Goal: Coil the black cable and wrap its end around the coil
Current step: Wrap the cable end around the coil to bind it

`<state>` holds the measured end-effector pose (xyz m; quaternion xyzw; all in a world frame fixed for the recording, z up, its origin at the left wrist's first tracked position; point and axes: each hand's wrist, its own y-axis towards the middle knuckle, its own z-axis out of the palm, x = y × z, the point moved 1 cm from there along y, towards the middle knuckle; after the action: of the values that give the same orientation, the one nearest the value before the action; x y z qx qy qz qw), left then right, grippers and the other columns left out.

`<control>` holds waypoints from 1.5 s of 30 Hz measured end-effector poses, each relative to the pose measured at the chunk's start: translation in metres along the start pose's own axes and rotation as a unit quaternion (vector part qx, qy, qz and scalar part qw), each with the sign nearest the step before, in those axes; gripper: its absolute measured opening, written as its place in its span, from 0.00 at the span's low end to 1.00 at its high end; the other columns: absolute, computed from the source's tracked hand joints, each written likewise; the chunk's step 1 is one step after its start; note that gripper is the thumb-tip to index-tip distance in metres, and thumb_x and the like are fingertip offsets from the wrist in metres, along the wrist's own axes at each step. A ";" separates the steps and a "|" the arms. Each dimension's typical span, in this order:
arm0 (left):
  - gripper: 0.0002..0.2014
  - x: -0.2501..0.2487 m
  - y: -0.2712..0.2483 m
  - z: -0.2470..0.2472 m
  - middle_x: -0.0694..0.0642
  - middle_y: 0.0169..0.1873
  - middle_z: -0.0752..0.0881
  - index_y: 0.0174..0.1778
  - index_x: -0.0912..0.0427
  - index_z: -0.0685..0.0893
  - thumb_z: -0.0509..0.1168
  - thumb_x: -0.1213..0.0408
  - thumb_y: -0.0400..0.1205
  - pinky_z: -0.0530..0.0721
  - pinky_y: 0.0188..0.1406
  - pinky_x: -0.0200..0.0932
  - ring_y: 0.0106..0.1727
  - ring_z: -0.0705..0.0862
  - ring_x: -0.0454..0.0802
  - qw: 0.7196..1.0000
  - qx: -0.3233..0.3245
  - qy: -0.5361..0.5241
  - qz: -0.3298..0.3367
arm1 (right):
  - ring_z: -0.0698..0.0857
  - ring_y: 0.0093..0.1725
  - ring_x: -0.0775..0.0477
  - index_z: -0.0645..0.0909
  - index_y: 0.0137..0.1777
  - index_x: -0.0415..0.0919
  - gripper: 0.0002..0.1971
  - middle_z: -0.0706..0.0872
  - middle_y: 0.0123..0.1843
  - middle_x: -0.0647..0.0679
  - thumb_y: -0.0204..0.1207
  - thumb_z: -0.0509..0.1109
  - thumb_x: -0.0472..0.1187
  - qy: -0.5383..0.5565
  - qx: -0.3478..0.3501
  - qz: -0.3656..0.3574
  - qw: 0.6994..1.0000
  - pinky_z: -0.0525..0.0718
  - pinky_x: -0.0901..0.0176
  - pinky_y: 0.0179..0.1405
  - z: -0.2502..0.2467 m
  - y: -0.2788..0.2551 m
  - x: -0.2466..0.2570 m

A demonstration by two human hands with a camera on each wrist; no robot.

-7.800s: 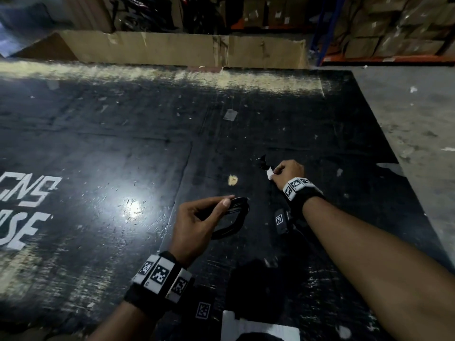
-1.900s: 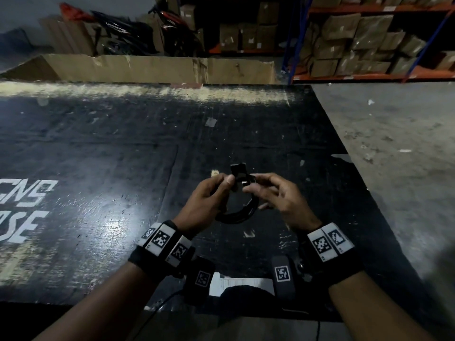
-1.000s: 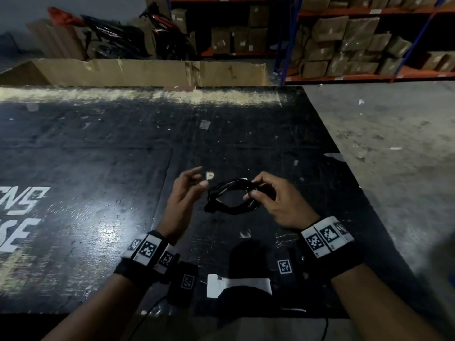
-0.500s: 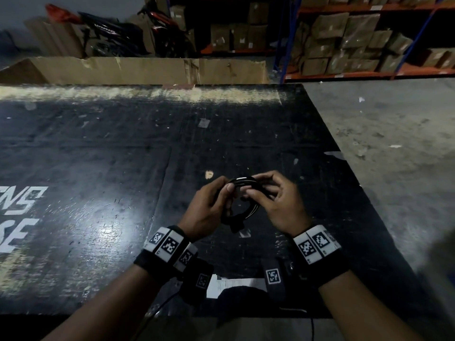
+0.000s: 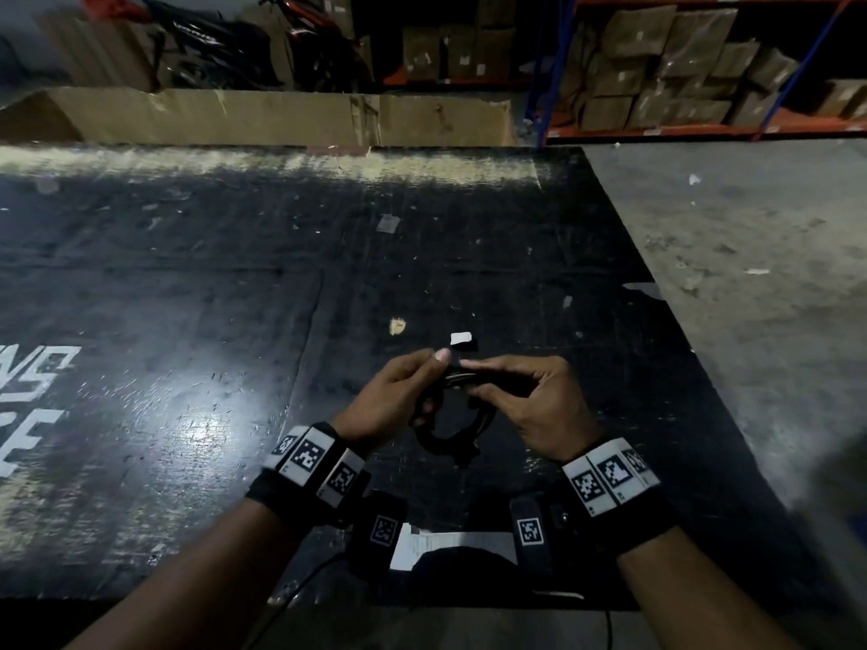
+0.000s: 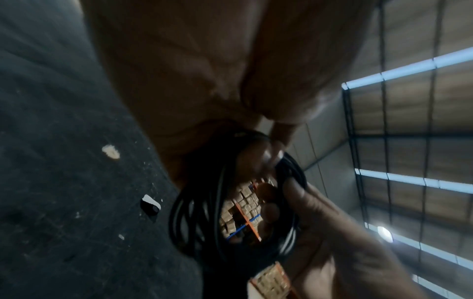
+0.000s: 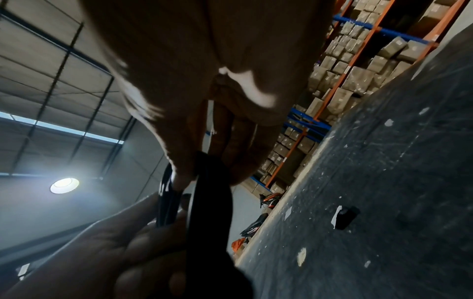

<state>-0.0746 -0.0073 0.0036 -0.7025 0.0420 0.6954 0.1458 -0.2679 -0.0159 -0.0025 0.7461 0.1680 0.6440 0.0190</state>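
The black cable (image 5: 450,438) is wound into a small coil and held above the black table (image 5: 187,321) by both hands. My left hand (image 5: 413,382) grips the coil's left side, thumb and fingers curled round the strands (image 6: 199,212). My right hand (image 5: 516,391) pinches the coil's top right, its fingers (image 6: 320,212) curled round the strands (image 7: 166,202). The lower loop hangs between my wrists. A small black block with a white label (image 5: 462,341) sits just beyond my fingertips, and I cannot tell whether it joins the cable.
A white paper slip (image 5: 450,541) lies near the table's front edge. The table's right edge (image 5: 680,321) borders a grey concrete floor. A long cardboard box (image 5: 281,114) stands behind the table, with shelves of cartons (image 5: 680,63) beyond it.
One second ago my left hand was off the coil; it has come back and grips it. The white-labelled piece now shows just beyond my fingertips.
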 end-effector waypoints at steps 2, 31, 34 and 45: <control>0.12 0.004 0.003 -0.003 0.51 0.26 0.79 0.47 0.62 0.79 0.58 0.61 0.93 0.71 0.20 0.30 0.22 0.74 0.41 0.997 -0.045 0.036 0.042 | 0.95 0.48 0.47 0.93 0.54 0.34 0.13 0.96 0.50 0.43 0.69 0.82 0.30 0.023 -0.003 0.022 1.000 0.93 0.56 0.50 0.002 0.001 -0.004; 0.11 0.080 0.006 -0.059 0.51 0.28 0.78 0.41 0.56 0.82 0.65 0.65 0.90 0.69 0.25 0.37 0.24 0.71 0.40 0.982 -0.186 0.013 0.015 | 0.88 0.56 0.37 0.87 0.54 0.42 0.10 0.89 0.57 0.42 0.74 0.75 0.39 -0.488 0.119 0.099 0.859 0.87 0.49 0.55 0.028 0.158 -0.134; 0.12 0.086 0.010 -0.064 0.50 0.29 0.80 0.39 0.50 0.84 0.67 0.63 0.89 0.73 0.28 0.39 0.27 0.75 0.42 0.976 -0.212 0.040 0.001 | 0.92 0.48 0.41 0.90 0.45 0.40 0.04 0.93 0.44 0.43 0.70 0.78 0.38 -0.374 0.060 0.130 0.916 0.88 0.56 0.49 0.026 0.156 -0.130; 0.28 0.054 0.030 -0.047 0.51 0.51 0.94 0.55 0.51 0.86 0.78 0.37 0.67 0.86 0.47 0.47 0.51 0.91 0.47 0.962 -0.273 0.002 -0.004 | 0.93 0.37 0.40 0.87 0.44 0.25 0.09 0.92 0.39 0.30 0.69 0.82 0.29 0.027 0.020 0.124 0.992 0.93 0.52 0.42 0.027 0.086 -0.044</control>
<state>-0.0355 -0.0402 -0.0550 -0.7174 -0.1518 0.6781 -0.0493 -0.2271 -0.1037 -0.0278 0.7435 0.0872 0.6580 -0.0807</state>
